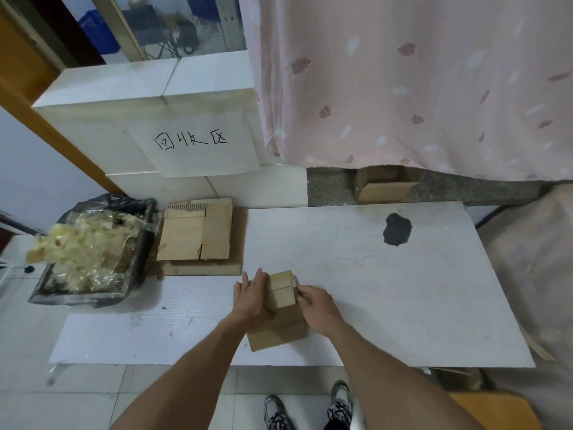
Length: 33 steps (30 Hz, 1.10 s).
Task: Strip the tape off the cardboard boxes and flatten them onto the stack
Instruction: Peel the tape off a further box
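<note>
Head view: left hand (251, 293) hides cardboard box (280, 297) side

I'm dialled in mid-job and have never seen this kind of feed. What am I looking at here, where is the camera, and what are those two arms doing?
There is no machine here: the two bare arms belong to a person, and the single picture comes from a wide-angle camera worn on their head, looking down, so their shoes show at the bottom. On the white table stands a small cardboard box. The left hand rests against its left side, fingers fairly straight, steadying it. The right hand pinches a thin dark tool at the seam on the box's top; I cannot tell what tool it is. Left of the table, on the floor, lies the stack of flattened boxes, and beside that a bin lined with a black bag, full of stripped tape. A dark patch marks the table farther back.
</note>
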Available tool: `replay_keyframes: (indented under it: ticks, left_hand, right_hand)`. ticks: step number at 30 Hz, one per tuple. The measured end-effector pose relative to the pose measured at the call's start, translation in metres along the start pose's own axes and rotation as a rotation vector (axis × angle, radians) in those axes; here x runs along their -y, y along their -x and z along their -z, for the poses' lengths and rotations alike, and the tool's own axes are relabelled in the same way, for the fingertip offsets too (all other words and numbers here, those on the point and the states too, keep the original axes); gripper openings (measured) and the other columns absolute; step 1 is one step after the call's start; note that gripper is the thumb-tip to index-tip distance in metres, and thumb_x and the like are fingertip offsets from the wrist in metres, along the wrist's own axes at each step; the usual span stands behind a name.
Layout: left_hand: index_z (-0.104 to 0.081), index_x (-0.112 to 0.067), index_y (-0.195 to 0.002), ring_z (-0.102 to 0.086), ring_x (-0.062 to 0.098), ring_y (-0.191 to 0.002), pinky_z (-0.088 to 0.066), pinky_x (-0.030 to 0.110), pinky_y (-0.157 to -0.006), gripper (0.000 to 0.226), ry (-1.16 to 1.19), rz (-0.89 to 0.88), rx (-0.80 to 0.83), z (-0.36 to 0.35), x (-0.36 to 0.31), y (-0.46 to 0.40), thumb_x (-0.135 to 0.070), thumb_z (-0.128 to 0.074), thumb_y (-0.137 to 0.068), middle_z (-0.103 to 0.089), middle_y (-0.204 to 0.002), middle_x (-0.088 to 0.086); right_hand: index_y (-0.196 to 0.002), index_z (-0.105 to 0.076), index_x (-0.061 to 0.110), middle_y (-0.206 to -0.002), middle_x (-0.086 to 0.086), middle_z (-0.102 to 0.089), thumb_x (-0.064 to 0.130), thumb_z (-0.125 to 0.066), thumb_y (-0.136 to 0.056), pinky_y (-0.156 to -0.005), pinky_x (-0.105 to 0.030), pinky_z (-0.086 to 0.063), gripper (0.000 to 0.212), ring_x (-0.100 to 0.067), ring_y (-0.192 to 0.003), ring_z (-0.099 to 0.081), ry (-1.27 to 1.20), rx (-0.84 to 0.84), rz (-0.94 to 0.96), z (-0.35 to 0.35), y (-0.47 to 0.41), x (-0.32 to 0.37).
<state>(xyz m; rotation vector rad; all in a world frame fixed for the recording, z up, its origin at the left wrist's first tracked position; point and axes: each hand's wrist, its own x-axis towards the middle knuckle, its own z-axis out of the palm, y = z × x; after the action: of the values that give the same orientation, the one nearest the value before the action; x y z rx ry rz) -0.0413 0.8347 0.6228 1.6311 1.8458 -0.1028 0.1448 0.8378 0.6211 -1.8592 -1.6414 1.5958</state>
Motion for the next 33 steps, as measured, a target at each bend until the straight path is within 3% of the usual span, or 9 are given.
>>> replay_keyframes:
  ticks: [5, 11, 17, 21, 26, 30, 33]
  left_hand:
    - [-0.032, -0.024, -0.125, -0.022, 0.042, -0.138, -0.021, 0.054, -0.113, 0.071, -0.017, 0.007, -0.02, 0.005, 0.003, -0.006, -0.024, -0.075, -0.068, -0.033, -0.149, 0.003]
    - [-0.029, -0.03, -0.111, -0.021, 0.044, -0.135, -0.023, 0.056, -0.111, 0.066, 0.01, -0.045, -0.059, -0.003, 0.002, -0.007, -0.028, -0.076, -0.065, -0.039, -0.127, -0.002]
    - [-0.028, -0.033, -0.11, -0.02, 0.043, -0.133, -0.023, 0.056, -0.11, 0.068, 0.049, -0.066, -0.074, -0.004, 0.008, -0.006, -0.027, -0.075, -0.062, -0.032, -0.115, -0.01]
    - [-0.031, -0.031, -0.12, -0.021, 0.041, -0.135, -0.024, 0.055, -0.111, 0.074, 0.055, -0.066, -0.086, -0.003, 0.01, -0.006, -0.03, -0.078, -0.062, -0.037, -0.123, -0.008]
    - [-0.032, -0.025, -0.136, -0.009, 0.034, -0.148, -0.005, 0.049, -0.12, 0.086, 0.143, -0.055, -0.075, -0.004, 0.011, 0.0, -0.028, -0.08, -0.065, -0.04, -0.14, -0.003]
    - [-0.035, -0.024, -0.136, -0.024, 0.034, -0.138, -0.016, 0.052, -0.117, 0.087, 0.217, -0.056, -0.085, 0.0, 0.017, 0.011, -0.027, -0.083, -0.065, -0.042, -0.134, 0.002]
    - [-0.037, -0.022, -0.135, -0.029, 0.035, -0.133, -0.023, 0.05, -0.113, 0.084, 0.228, -0.053, -0.123, -0.005, 0.017, 0.02, -0.03, -0.083, -0.065, -0.044, -0.128, 0.001]
  right_hand:
    - [-0.128, -0.066, 0.024, -0.125, 0.004, -0.065, 0.025, -0.059, -0.098, -0.096, -0.028, -0.048, 0.031, -0.017, -0.112, -0.061, 0.035, -0.033, 0.074, 0.008, -0.004, 0.002]
    - [-0.121, -0.071, 0.023, -0.117, 0.005, -0.071, 0.023, -0.061, -0.096, -0.084, -0.02, -0.046, 0.027, -0.015, -0.105, -0.064, 0.12, -0.088, 0.111, 0.013, -0.005, 0.004]
    - [-0.115, -0.074, 0.02, -0.108, 0.001, -0.073, 0.025, -0.059, -0.097, -0.074, -0.02, -0.04, 0.024, -0.02, -0.098, -0.065, 0.148, -0.155, 0.123, 0.005, -0.003, 0.009]
    - [-0.118, -0.072, 0.024, -0.111, 0.004, -0.073, 0.022, -0.06, -0.096, -0.084, -0.022, -0.049, 0.026, -0.018, -0.102, -0.065, 0.162, -0.099, 0.148, 0.009, 0.002, 0.013]
    - [-0.113, -0.074, 0.027, -0.104, 0.0, -0.074, 0.024, -0.06, -0.094, -0.083, -0.025, -0.05, 0.024, -0.022, -0.098, -0.066, 0.231, -0.139, 0.166, 0.008, 0.009, 0.016]
    - [-0.119, -0.072, 0.025, -0.11, -0.003, -0.073, 0.028, -0.06, -0.095, -0.089, -0.03, -0.053, 0.027, -0.023, -0.101, -0.066, 0.268, -0.168, 0.171, 0.002, 0.014, 0.024]
    - [-0.117, -0.072, 0.027, -0.108, -0.001, -0.072, 0.029, -0.058, -0.095, -0.085, -0.029, -0.052, 0.026, -0.024, -0.098, -0.066, 0.308, -0.174, 0.16, -0.001, 0.017, 0.031]
